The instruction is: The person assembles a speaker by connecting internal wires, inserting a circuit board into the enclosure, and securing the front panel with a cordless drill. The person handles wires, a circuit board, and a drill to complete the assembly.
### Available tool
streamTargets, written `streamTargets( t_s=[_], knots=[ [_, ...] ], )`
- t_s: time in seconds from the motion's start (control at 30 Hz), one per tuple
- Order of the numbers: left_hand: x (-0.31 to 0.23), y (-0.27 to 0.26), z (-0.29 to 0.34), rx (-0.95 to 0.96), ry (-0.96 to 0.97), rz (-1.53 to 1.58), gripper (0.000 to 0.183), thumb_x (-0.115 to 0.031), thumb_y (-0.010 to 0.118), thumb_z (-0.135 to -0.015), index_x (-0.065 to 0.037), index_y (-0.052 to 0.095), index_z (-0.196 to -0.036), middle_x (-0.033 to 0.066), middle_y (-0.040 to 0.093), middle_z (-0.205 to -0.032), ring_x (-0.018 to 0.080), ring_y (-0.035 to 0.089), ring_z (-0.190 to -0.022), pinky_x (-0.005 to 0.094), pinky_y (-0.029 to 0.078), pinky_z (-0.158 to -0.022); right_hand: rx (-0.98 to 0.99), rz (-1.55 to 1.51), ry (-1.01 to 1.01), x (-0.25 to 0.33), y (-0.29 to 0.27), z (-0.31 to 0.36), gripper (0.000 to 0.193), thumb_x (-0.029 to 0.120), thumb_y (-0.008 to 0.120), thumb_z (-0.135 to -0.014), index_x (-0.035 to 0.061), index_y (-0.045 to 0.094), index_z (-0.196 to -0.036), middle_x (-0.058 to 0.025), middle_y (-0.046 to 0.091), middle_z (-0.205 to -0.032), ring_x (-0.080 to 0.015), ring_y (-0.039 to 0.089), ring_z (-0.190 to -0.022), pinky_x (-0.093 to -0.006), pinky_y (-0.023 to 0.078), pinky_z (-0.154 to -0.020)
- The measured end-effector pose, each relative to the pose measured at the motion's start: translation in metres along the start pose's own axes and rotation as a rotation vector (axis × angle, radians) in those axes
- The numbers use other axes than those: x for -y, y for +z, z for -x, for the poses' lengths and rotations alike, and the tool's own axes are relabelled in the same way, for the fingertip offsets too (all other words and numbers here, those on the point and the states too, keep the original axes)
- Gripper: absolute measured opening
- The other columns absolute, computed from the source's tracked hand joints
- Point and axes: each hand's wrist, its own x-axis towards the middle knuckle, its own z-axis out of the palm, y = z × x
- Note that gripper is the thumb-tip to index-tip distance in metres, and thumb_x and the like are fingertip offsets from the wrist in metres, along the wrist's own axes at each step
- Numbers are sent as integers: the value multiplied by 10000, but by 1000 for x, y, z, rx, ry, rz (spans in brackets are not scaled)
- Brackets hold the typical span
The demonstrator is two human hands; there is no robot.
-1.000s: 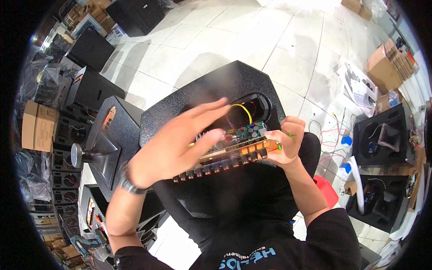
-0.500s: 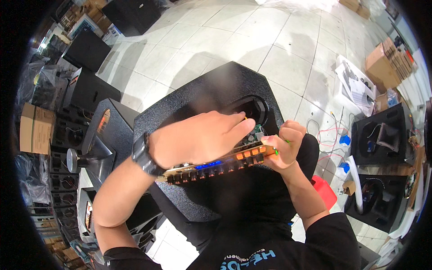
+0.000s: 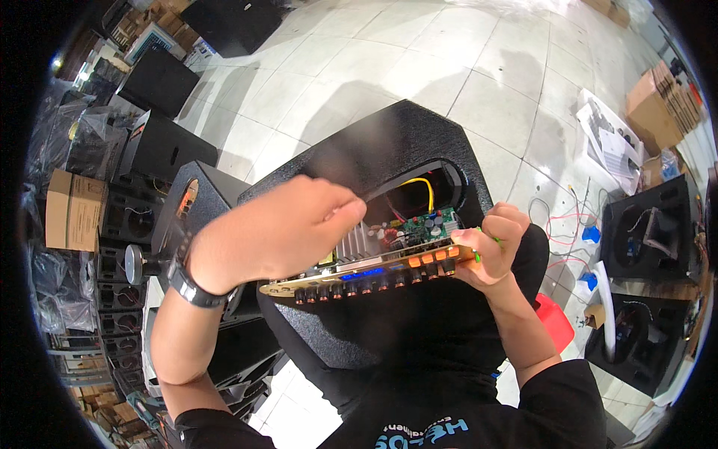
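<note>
An amplifier module point(image 3: 407, 271) with a gold faceplate, a row of knobs, orange parts and a lit blue display lies across the opening of a black speaker cabinet point(image 3: 422, 127). My right hand point(image 3: 490, 247) is closed around the module's right end, with a bit of bright green showing by its fingers. Over the left part of the module hovers my left hand point(image 3: 280, 228), fingers curled together; whatever they hold, if anything, is hidden. Beside that hand a silver heatsink point(image 3: 357, 243) shows, and farther right a green circuit board point(image 3: 441, 222). A yellow wire point(image 3: 430, 191) arches from the board into the cabinet.
Another black cabinet point(image 3: 213, 183) stands close on the left, near a round metal disc point(image 3: 134, 264). Open speaker boxes point(image 3: 647, 228), cables and a red container point(image 3: 552, 322) are on the right. Cardboard boxes point(image 3: 75, 209) and several more cabinets line the sides.
My left hand has drawn back leftward from the board, uncovering the heatsink, circuit board and yellow wire. My right hand keeps its hold on the module's end. The whole view has shifted slightly.
</note>
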Motion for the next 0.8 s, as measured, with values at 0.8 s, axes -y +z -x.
streamTargets(
  t_s=[0.8],
  knots=[
    [-20,18,-38,50,263,164,660,-508,429,-1117,54,494,-1457,243,668,-1317,320,656,-1204,397,489,-1041,32,19,4,0,-3,6,398,521,722,-865,183,729,-1075,-48,434,-1014,-280,443,-964,-447,402,-846]
  ],
)
